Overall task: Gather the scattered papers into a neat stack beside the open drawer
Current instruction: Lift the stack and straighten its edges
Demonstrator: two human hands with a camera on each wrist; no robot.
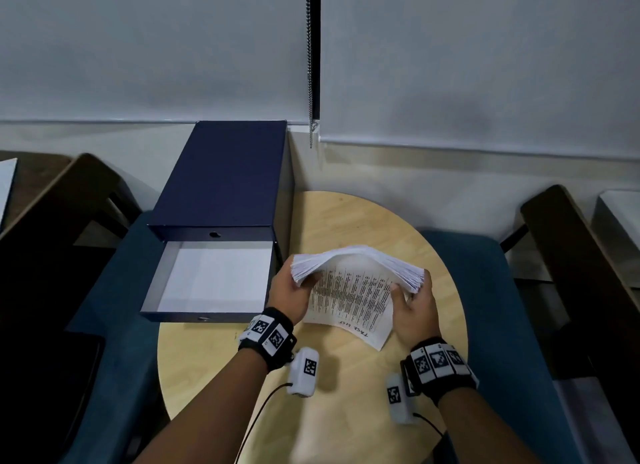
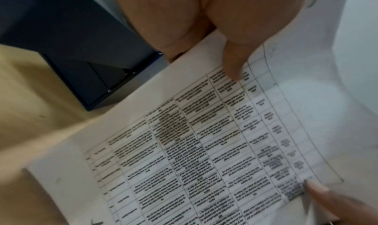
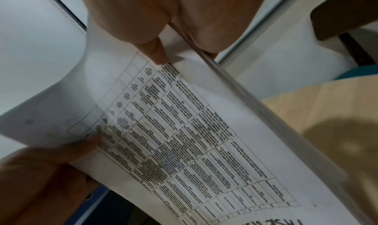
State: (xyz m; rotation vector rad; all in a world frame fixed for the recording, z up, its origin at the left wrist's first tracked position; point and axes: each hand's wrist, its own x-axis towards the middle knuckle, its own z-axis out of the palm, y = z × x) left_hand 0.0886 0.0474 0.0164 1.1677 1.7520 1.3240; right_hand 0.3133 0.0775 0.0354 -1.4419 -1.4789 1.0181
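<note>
A thick stack of white papers (image 1: 356, 259) is held bowed upward above the round wooden table (image 1: 346, 394), just right of the open drawer (image 1: 201, 316). My left hand (image 1: 299, 285) grips the stack's left edge and my right hand (image 1: 412, 292) grips its right edge. The lowest sheet (image 1: 349, 301), printed with a table of text, sags below the stack toward the tabletop. In the left wrist view my thumb (image 2: 233, 63) presses on this printed sheet (image 2: 204, 139). The right wrist view shows my right thumb (image 3: 155, 50) on the same sheet (image 3: 184, 131).
The dark blue drawer box (image 1: 221, 176) stands at the table's left rear, its white-lined drawer pulled out toward me. Blue chairs (image 1: 512, 290) flank the table, with dark wooden furniture (image 1: 571, 242) beyond. A blind chain (image 1: 310, 65) hangs at the wall behind.
</note>
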